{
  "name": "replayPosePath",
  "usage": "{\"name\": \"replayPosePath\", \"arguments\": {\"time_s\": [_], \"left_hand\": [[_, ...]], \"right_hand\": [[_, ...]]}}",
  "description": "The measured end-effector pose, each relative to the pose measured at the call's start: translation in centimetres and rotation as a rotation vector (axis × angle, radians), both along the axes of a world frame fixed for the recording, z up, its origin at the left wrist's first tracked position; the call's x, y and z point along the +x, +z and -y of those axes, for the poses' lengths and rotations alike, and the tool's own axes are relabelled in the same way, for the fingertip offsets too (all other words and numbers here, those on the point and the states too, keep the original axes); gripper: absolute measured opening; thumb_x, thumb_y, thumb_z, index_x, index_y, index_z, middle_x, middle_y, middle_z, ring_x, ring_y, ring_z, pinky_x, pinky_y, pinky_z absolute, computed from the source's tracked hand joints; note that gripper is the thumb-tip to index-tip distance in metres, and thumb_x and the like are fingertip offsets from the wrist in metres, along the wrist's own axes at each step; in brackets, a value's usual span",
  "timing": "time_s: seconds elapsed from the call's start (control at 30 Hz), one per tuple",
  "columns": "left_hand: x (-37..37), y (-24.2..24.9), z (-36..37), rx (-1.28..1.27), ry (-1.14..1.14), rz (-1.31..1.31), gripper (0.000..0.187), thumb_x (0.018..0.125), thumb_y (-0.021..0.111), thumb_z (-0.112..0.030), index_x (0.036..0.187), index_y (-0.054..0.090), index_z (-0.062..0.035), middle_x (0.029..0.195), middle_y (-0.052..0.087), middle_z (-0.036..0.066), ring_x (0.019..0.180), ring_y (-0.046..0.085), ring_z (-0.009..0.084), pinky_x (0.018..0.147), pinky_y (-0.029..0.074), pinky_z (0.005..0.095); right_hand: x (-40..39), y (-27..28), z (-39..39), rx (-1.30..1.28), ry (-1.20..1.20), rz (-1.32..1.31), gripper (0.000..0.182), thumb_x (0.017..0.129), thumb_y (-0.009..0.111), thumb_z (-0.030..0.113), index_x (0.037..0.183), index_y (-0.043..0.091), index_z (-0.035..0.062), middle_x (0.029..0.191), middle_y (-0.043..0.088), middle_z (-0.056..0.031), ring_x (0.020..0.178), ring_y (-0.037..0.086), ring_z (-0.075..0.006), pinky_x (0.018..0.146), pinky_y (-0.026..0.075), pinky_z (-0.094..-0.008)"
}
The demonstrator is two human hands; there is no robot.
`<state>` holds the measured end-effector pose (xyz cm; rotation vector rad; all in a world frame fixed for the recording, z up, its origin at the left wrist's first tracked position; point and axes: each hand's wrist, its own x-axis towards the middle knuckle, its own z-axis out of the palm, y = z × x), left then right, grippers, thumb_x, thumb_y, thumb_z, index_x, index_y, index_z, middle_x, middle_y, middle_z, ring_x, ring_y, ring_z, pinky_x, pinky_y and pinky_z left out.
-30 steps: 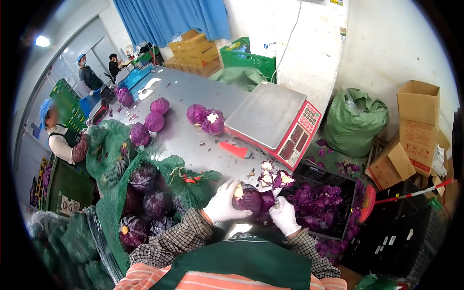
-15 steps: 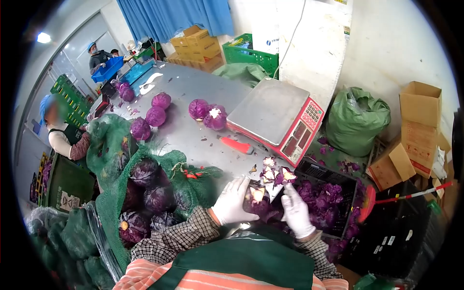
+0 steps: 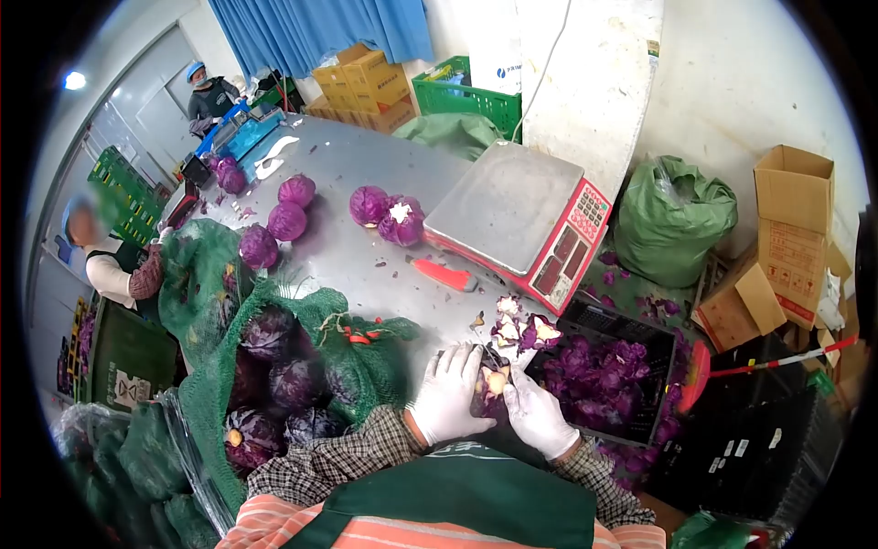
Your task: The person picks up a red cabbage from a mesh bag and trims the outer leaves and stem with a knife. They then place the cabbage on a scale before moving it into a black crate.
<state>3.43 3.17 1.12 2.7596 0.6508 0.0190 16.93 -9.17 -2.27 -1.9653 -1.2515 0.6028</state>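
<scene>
Between my two gloved hands, close to my apron, is a red cabbage [image 3: 491, 382] with its pale cut stem end facing up. My left hand [image 3: 449, 395] is curved around its left side. Against the right side press the fingers of my right hand [image 3: 541, 416], bent toward the stem end. The hands hide much of the cabbage. Just beyond it lie several trimmed stem pieces [image 3: 523, 331] with purple leaf bits. To the right, a black crate [image 3: 666, 389] holds loose purple leaves [image 3: 599, 380].
A scale [image 3: 508, 206] stands ahead, with a red-handled tool [image 3: 443, 274] beside it. Whole cabbages [image 3: 287, 220] sit farther back. At left is a green net sack [image 3: 212, 403] of dark cabbages. Two people [image 3: 114, 261] stand across the table; cartons [image 3: 794, 238] are at right.
My right hand has moved left from beside the cabbage onto it. The cabbage looks turned, and my left hand has closed farther over it. A far person's blue crate is lower.
</scene>
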Motion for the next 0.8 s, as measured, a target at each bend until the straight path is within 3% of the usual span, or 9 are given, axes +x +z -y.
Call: {"name": "replayPosePath", "arguments": {"time_s": [0.17,0.3,0.43,0.47,0.5,0.63,0.7,0.77,0.8], "left_hand": [[0.2,-0.2,0.4,0.001,0.033,0.020,0.108,0.059,0.080,-0.047,0.140,0.031,0.0042,0.141,0.036,0.028,0.133,0.032,0.0435,0.108,0.027,0.0535],[-2.3,-0.7,-0.3,-0.015,-0.136,0.110,0.102,0.061,0.081,-0.048,0.139,0.036,0.0014,0.140,0.037,0.027,0.135,0.031,0.0438,0.112,0.024,0.0516],[-5.4,-0.4,-4.8,-0.282,-0.186,0.189,0.101,0.056,0.089,-0.033,0.136,0.038,0.0003,0.144,0.033,0.030,0.134,0.032,0.0459,0.112,0.028,0.0507],[-6.4,-0.3,-5.9,-0.284,-0.164,0.129,0.103,0.055,0.090,-0.033,0.138,0.037,-0.0002,0.145,0.033,0.030,0.134,0.034,0.0452,0.111,0.029,0.0497],[-7.2,-0.4,-7.1,-0.271,-0.182,0.035,0.103,0.057,0.089,-0.034,0.139,0.036,-0.0003,0.144,0.035,0.029,0.135,0.035,0.0424,0.112,0.031,0.0475],[-7.1,-2.6,-7.7,-0.107,-0.161,0.028,0.100,0.061,0.085,-0.031,0.141,0.035,0.0000,0.138,0.044,0.027,0.132,0.042,0.0374,0.111,0.033,0.0410],[-4.3,0.4,-7.2,-0.571,-0.128,0.046,0.100,0.061,0.086,-0.030,0.141,0.034,0.0021,0.136,0.047,0.025,0.129,0.046,0.0340,0.109,0.036,0.0384],[-3.8,-0.3,-7.2,-0.651,-0.045,0.049,0.102,0.062,0.087,-0.031,0.140,0.033,0.0047,0.134,0.048,0.025,0.127,0.048,0.0317,0.108,0.037,0.0376],[-3.7,-0.6,-7.3,-0.690,-0.002,0.048,0.103,0.062,0.087,-0.032,0.140,0.032,0.0061,0.133,0.049,0.025,0.126,0.049,0.0306,0.108,0.038,0.0372]], "right_hand": [[1.5,0.0,-1.6,0.040,0.006,0.098,0.030,0.097,0.048,0.022,0.111,0.058,-0.0028,0.073,0.063,-0.0233,0.063,0.063,-0.0405,0.055,0.053,-0.0458],[4.6,-3.2,-0.7,0.076,-0.130,-0.057,0.022,0.097,0.047,0.023,0.097,0.060,0.0045,0.070,0.063,-0.0239,0.064,0.063,-0.0430,0.056,0.051,-0.0507],[3.0,-5.0,1.7,0.063,-0.372,-0.374,0.027,0.100,0.047,0.028,0.104,0.057,0.0036,0.060,0.057,-0.0191,0.045,0.061,-0.0293,0.045,0.049,-0.0403],[2.6,-6.5,2.5,0.157,-0.424,-0.445,0.030,0.101,0.048,0.031,0.100,0.057,0.0019,0.055,0.050,-0.0034,0.037,0.048,-0.0116,0.038,0.039,-0.0279],[2.9,-11.5,3.4,0.269,-0.468,-0.299,0.031,0.101,0.049,0.031,0.098,0.056,0.0012,0.054,0.049,-0.0030,0.035,0.046,-0.0115,0.036,0.038,-0.0278],[6.4,-13.8,7.8,0.239,-0.705,-0.389,0.031,0.102,0.048,0.031,0.096,0.054,0.0019,0.058,0.053,-0.0055,0.033,0.042,-0.0103,0.034,0.035,-0.0272],[8.5,-10.3,9.1,0.263,-0.999,-0.601,0.030,0.101,0.050,0.029,0.103,0.055,-0.0002,0.063,0.058,-0.0093,0.039,0.049,-0.0156,0.039,0.042,-0.0313],[9.3,-5.6,10.3,-0.286,-0.860,-0.029,0.053,0.098,0.053,0.025,0.142,0.037,0.0006,0.093,0.067,-0.0193,0.066,0.063,-0.0266,0.066,0.053,-0.0353],[9.3,-7.6,10.6,-0.068,-0.820,0.168,0.057,0.097,0.056,0.022,0.145,0.032,0.0031,0.103,0.066,-0.0194,0.069,0.063,-0.0250,0.067,0.053,-0.0354]]}}
